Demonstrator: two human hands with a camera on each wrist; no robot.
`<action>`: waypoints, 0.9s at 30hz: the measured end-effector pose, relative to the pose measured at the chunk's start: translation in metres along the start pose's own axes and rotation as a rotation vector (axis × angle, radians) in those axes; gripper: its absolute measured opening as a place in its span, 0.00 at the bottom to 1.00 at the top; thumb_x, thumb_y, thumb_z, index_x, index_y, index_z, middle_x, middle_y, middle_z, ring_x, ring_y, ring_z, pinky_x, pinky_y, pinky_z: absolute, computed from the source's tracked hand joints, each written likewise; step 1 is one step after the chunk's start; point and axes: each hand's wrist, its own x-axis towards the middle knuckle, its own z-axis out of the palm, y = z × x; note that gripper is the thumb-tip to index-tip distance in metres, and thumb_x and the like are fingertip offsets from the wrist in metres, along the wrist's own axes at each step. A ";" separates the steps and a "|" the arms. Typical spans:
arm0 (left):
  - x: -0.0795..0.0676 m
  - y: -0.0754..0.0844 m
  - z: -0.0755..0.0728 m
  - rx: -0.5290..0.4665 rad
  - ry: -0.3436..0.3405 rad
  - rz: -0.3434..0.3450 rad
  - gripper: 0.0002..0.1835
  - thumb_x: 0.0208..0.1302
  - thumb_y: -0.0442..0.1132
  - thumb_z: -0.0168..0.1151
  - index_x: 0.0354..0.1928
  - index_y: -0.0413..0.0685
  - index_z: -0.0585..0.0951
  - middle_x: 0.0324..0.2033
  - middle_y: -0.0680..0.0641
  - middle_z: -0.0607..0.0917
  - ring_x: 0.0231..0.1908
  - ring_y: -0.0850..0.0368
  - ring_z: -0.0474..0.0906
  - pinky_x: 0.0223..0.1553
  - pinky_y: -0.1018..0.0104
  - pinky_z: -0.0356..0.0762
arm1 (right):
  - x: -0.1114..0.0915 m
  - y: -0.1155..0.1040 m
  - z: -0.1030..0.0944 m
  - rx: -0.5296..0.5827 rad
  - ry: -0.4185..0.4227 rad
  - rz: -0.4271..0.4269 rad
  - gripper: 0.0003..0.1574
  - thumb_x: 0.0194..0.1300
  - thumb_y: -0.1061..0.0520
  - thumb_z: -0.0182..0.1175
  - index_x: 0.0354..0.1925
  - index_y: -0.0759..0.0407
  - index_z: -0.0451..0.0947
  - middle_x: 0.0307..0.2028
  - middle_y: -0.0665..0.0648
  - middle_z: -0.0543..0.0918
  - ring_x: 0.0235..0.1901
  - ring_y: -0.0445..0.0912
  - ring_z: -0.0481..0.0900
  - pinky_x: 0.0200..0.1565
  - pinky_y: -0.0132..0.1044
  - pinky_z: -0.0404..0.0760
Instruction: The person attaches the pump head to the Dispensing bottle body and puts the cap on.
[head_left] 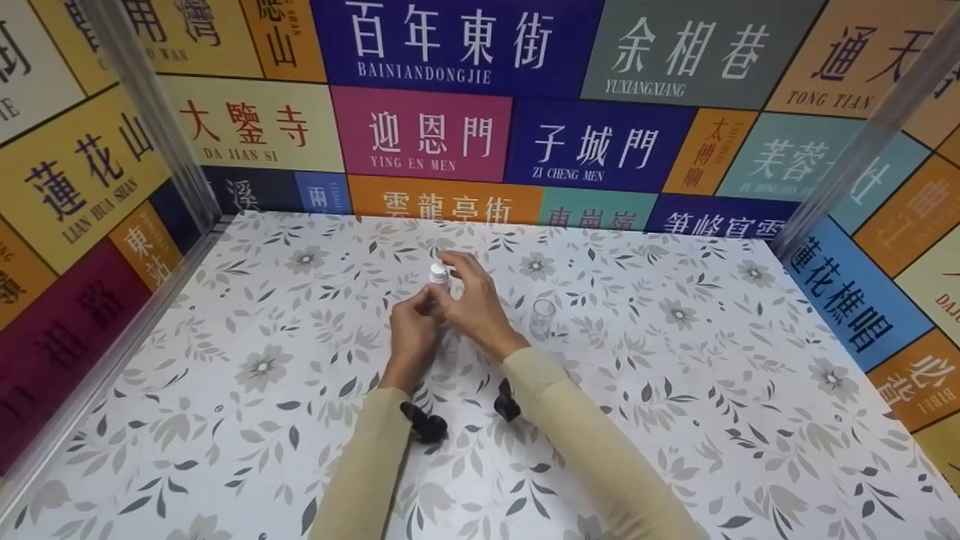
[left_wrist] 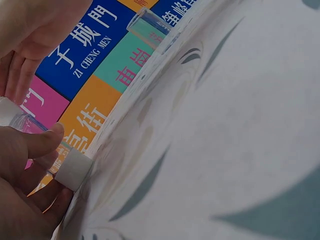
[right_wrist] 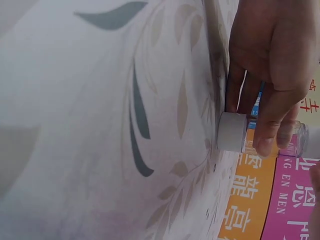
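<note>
A small clear bottle with a white base and a white cap [head_left: 439, 271] stands upright near the middle of the table, base close to the tabletop. My left hand [head_left: 415, 330] pinches the clear body between thumb and fingers. In the left wrist view the white base [left_wrist: 74, 170] shows below that grip. Curved round the top is my right hand [head_left: 474, 301], index finger behind the white cap and thumb in front. The cap is cut off at the frame edge in both wrist views. To the right of my hands stands a clear, hollow cup-like piece [head_left: 542, 316].
A white tablecloth [head_left: 300, 465] with grey flowers and leaves covers the table. Panels with coloured street-name blocks [head_left: 424, 139] rise at the back and both sides. Black wrist cameras [head_left: 427, 427] are strapped to both forearms.
</note>
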 end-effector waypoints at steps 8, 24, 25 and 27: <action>-0.001 -0.001 0.000 -0.016 0.005 0.020 0.19 0.59 0.26 0.64 0.54 0.40 0.84 0.42 0.37 0.90 0.39 0.52 0.86 0.35 0.74 0.79 | -0.002 0.000 0.004 0.002 -0.008 0.004 0.24 0.66 0.68 0.61 0.60 0.66 0.76 0.55 0.61 0.81 0.57 0.51 0.80 0.64 0.35 0.77; -0.002 0.001 -0.001 -0.026 0.004 -0.007 0.19 0.60 0.23 0.61 0.53 0.40 0.85 0.43 0.38 0.90 0.43 0.51 0.86 0.41 0.69 0.82 | -0.002 -0.001 0.003 -0.040 -0.004 0.018 0.30 0.64 0.60 0.66 0.64 0.63 0.73 0.59 0.61 0.80 0.59 0.52 0.79 0.63 0.43 0.77; -0.002 0.001 -0.001 -0.019 0.003 -0.007 0.19 0.59 0.23 0.61 0.53 0.40 0.85 0.43 0.38 0.90 0.43 0.51 0.86 0.41 0.70 0.81 | -0.003 0.000 0.002 -0.042 -0.003 0.015 0.31 0.64 0.60 0.66 0.64 0.64 0.73 0.59 0.61 0.80 0.59 0.52 0.78 0.64 0.43 0.77; -0.002 0.001 -0.001 -0.005 0.000 -0.010 0.21 0.59 0.23 0.60 0.55 0.40 0.84 0.44 0.39 0.90 0.44 0.52 0.86 0.42 0.70 0.81 | -0.003 0.000 0.003 -0.044 0.002 0.001 0.31 0.64 0.60 0.66 0.64 0.65 0.72 0.59 0.62 0.79 0.60 0.52 0.78 0.64 0.42 0.77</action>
